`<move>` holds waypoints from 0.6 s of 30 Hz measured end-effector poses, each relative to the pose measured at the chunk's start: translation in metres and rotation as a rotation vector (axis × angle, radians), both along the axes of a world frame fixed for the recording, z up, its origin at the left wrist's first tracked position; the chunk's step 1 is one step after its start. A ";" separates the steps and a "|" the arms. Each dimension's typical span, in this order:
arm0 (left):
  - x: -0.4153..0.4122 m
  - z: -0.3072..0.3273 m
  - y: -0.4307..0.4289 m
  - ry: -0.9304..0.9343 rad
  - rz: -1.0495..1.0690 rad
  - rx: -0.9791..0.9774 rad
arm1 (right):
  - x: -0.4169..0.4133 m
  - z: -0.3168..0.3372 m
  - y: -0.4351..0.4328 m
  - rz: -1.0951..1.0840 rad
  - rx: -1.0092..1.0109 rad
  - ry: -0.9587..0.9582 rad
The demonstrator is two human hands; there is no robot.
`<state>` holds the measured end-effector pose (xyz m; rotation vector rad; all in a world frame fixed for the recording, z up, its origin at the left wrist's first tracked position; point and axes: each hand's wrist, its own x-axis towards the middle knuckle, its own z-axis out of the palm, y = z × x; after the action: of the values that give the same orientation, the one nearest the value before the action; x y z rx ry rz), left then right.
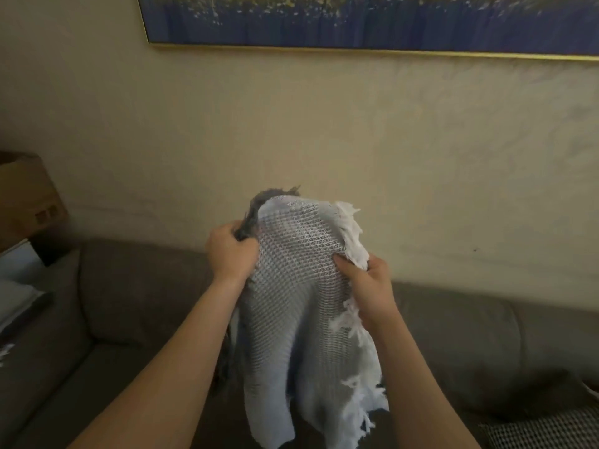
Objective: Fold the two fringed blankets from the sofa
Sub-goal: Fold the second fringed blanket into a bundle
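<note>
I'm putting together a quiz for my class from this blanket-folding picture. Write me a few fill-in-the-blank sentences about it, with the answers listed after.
1. The left hand and the right hand both grip the blanket, whose fringe by the right hand is ____.
2. The painting has a ____ frame.
3. The cardboard box stands at the ____ edge of the view.

Missing words: white; gold; left.

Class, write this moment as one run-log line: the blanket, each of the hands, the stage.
blanket: held up, hanging before sofa | left hand: grips grey-fringed corner | right hand: grips white-fringed edge | fold: unfinished
</note>
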<state>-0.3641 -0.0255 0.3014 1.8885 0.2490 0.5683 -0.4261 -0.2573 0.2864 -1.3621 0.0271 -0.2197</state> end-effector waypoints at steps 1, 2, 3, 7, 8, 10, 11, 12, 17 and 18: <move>-0.005 -0.003 -0.001 0.057 -0.037 0.007 | -0.002 0.002 0.002 0.007 0.009 -0.007; -0.010 -0.006 -0.002 0.114 -0.078 0.011 | -0.004 0.005 0.004 0.019 0.005 -0.010; -0.015 -0.006 -0.003 0.169 -0.129 0.009 | -0.005 0.007 0.006 0.034 -0.018 -0.014; -0.027 -0.001 -0.004 0.382 -0.437 -0.053 | -0.007 0.006 0.010 0.158 -0.168 -0.074; -0.028 0.000 -0.003 0.404 -0.540 -0.074 | -0.009 0.006 0.010 0.216 -0.185 -0.093; -0.032 -0.001 -0.005 0.401 -0.786 -0.174 | -0.014 0.009 0.011 0.330 -0.191 -0.126; -0.032 -0.002 -0.006 0.374 -0.894 -0.239 | -0.017 0.010 0.011 0.367 -0.193 -0.134; -0.032 -0.005 -0.008 0.339 -0.973 -0.304 | -0.017 0.011 0.010 0.373 -0.203 -0.131; -0.038 0.001 -0.020 0.243 -1.039 -0.129 | -0.016 0.013 0.000 0.270 -0.346 -0.095; -0.041 0.006 -0.025 0.229 -1.037 -0.033 | -0.017 0.013 0.000 0.270 -0.373 -0.096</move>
<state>-0.4047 -0.0506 0.3075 1.7598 -0.5580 -0.3528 -0.4426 -0.2572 0.2989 -1.7062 -0.2891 -0.0630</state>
